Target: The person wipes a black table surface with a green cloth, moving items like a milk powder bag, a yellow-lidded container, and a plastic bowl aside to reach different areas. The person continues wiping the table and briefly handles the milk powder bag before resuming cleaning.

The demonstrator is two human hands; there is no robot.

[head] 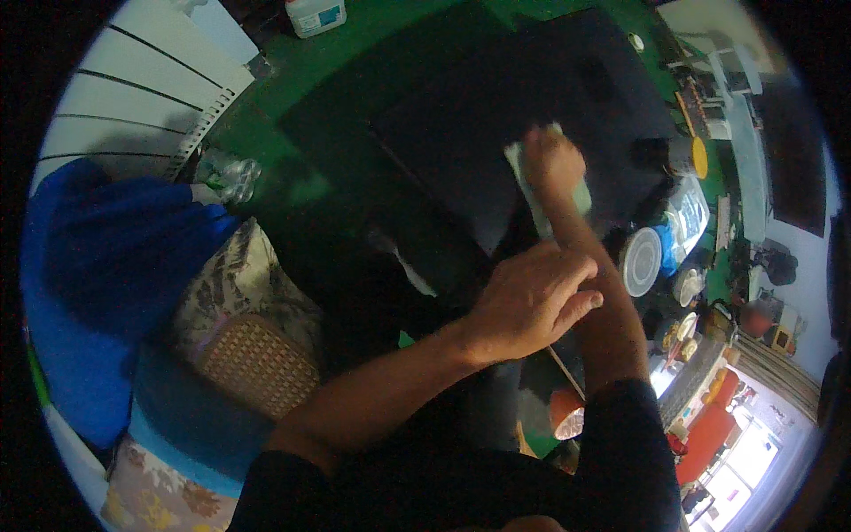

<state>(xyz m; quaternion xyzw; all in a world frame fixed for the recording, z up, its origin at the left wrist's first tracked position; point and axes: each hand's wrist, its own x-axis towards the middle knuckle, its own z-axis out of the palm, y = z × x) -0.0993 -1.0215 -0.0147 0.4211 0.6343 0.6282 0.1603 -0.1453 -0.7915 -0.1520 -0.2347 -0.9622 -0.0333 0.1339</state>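
A pale green cloth [582,198] lies under my right hand [555,163], whose curled fingers grip it against the dark tabletop [452,143]. The hand is slightly blurred. My left hand [522,302] is nearer my body, palm down, and overlaps my right forearm in the view; I cannot tell if they touch. Its thumb stands apart from the forefinger, with nothing visible between them. The other fingertips are hidden. To the left of that hand is a blurred, pale, spoon-like object [415,272].
Along the right stand a yellow-lidded jar [698,157], a round clear-lidded tub [642,261] and a plastic package [688,213]. An orange container [566,413] is near my right sleeve. At left are blue fabric [113,246], a woven mat [259,366] and clear plastic bottles [239,178].
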